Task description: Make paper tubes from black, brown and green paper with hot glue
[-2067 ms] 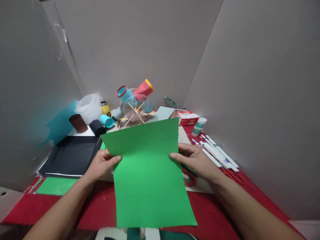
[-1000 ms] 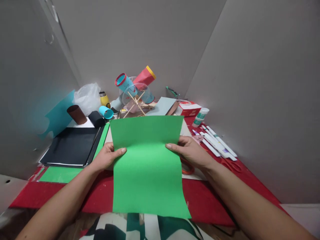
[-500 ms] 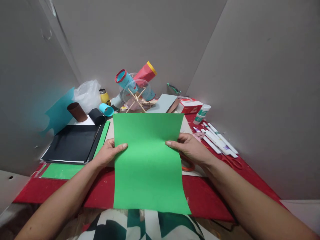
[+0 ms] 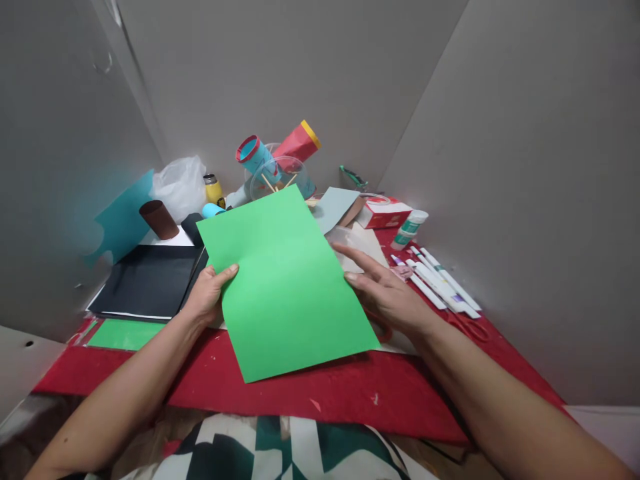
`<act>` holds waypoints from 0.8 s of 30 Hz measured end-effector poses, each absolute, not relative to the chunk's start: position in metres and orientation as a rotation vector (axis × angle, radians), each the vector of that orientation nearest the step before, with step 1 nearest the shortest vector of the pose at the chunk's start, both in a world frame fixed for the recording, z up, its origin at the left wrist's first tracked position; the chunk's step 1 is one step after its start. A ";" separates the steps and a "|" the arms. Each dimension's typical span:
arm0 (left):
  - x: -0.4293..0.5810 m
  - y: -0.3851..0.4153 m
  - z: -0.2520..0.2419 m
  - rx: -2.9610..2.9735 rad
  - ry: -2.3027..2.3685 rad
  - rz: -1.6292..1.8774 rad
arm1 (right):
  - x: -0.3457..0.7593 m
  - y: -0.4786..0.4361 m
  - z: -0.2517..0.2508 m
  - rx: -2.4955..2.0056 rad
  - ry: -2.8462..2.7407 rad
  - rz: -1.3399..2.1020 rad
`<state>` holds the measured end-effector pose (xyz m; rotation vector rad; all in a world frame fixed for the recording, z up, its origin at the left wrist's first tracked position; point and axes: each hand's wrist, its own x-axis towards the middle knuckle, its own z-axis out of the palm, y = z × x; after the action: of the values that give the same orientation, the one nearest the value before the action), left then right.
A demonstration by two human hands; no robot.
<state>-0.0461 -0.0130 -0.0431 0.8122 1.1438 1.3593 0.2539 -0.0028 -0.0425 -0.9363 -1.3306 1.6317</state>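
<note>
A plain green sheet of paper (image 4: 287,287) is held up at a slant over the near part of the table. My left hand (image 4: 207,293) pinches its left edge, thumb on the front and fingers hidden behind. At the right edge, my right hand (image 4: 387,293) has its fingers spread; the thumb tip is at the paper's edge without a visible grip. Partly hidden below the right hand is something with an orange loop (image 4: 384,331). A black sheet (image 4: 145,283) lies just left of my left hand.
Cardboard tubes, including a brown one (image 4: 159,220), stand at the back left near a white plastic bag (image 4: 180,187). White markers (image 4: 440,283), stacked small tubs (image 4: 409,230) and a red box (image 4: 385,213) lie right. Grey walls (image 4: 525,167) enclose the red-covered table (image 4: 300,407).
The green sheet has turned counterclockwise, and its lower edge has risen off my lap. My right hand has loosened from it and spread its fingers, while my left keeps hold.
</note>
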 end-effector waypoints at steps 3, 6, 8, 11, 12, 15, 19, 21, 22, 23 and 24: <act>-0.047 -0.011 -0.043 0.756 1.139 1.382 | 0.259 -0.004 -0.041 -0.941 -1.353 1.559; -0.047 -0.011 -0.044 0.723 1.127 1.357 | 0.262 -0.007 -0.039 -0.958 -1.583 1.403; -0.047 -0.011 -0.046 0.715 1.125 1.335 | 0.260 -0.010 -0.036 -0.939 -1.766 1.340; -0.049 -0.011 -0.049 0.714 1.130 1.312 | 0.256 -0.015 -0.033 -0.877 -1.939 1.249; -0.049 -0.011 -0.049 0.715 1.134 1.306 | 0.255 -0.016 -0.033 -0.859 -1.977 1.190; -0.049 -0.011 -0.052 0.716 1.158 1.286 | 0.254 -0.018 -0.036 -0.808 -2.064 1.041; -0.046 -0.012 -0.054 0.722 1.204 1.244 | 0.255 -0.018 -0.042 -0.756 -2.082 1.063; -0.045 -0.012 -0.053 0.740 1.223 1.228 | 0.254 -0.017 -0.043 -0.799 -2.021 1.091; -0.046 -0.012 -0.052 0.749 1.230 1.229 | 0.254 -0.016 -0.043 -0.838 -1.987 1.096; -0.048 -0.012 -0.050 0.771 1.244 1.236 | 0.253 -0.015 -0.042 -0.884 -1.952 1.092; -0.050 -0.013 -0.047 0.818 1.270 1.254 | 0.253 -0.014 -0.042 -0.930 -1.918 1.081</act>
<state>-0.0501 -0.0127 -0.0468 0.8177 1.2695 1.2541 0.2532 -0.0140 -0.0416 -0.9298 -1.9176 1.0814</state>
